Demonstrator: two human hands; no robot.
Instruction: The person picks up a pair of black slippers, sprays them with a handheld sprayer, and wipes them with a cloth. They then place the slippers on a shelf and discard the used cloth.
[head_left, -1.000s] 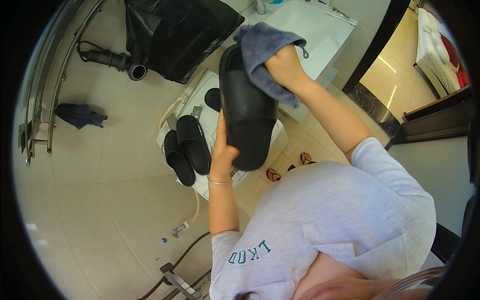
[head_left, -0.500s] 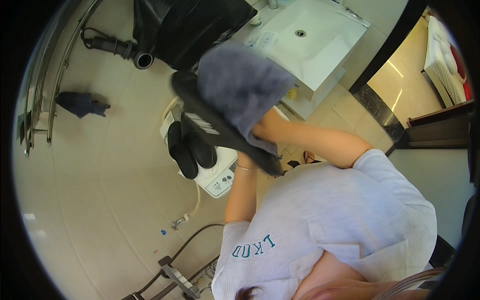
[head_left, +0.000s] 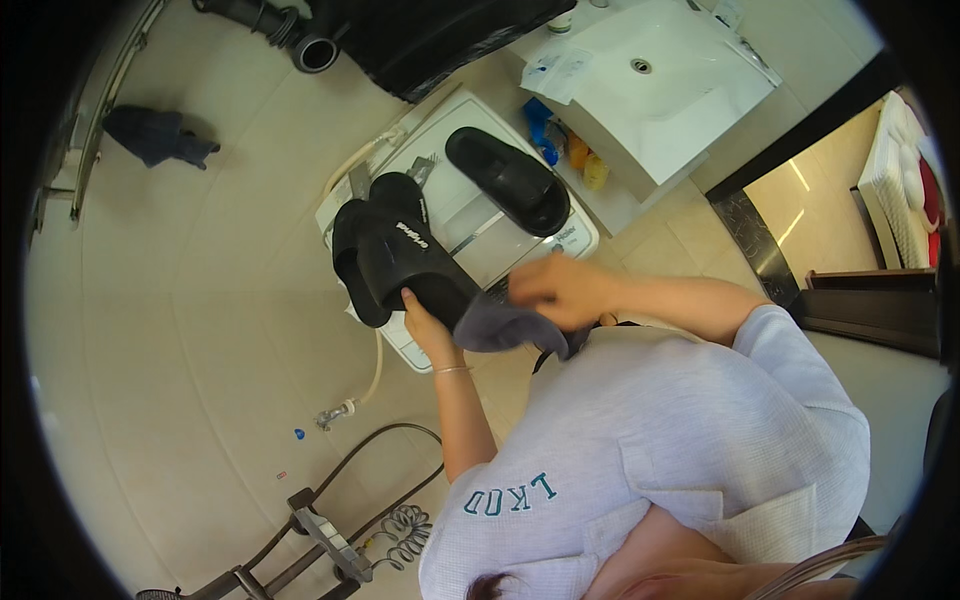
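My left hand (head_left: 430, 328) grips a black slide slipper (head_left: 395, 250) by its side, thumb on top, holding it tilted above the white washing machine (head_left: 462, 108). My closed right hand (head_left: 568, 290), slightly blurred, is by the heel end with a grey-blue cloth (head_left: 500, 328) that covers the heel. Its fingertips are partly hidden. Another black slipper (head_left: 507, 180) lies on the right part of the machine's top. More black footwear (head_left: 398, 190) shows behind the held slipper, mostly covered by it.
A white washbasin (head_left: 650, 75) stands at the far right, with blue and yellow items (head_left: 590, 165) below it. Black plastic sheeting (head_left: 430, 45) hangs at the back. A dark cloth (head_left: 160, 137) hangs by the metal rail at left. Lower left is a dark metal frame (head_left: 330, 545) with a coiled hose.
The slipper has turned and moved lower, its upper now showing. The cloth has shifted from the slipper's far side to its heel, with my right hand. A slipper on the machine's right is uncovered.
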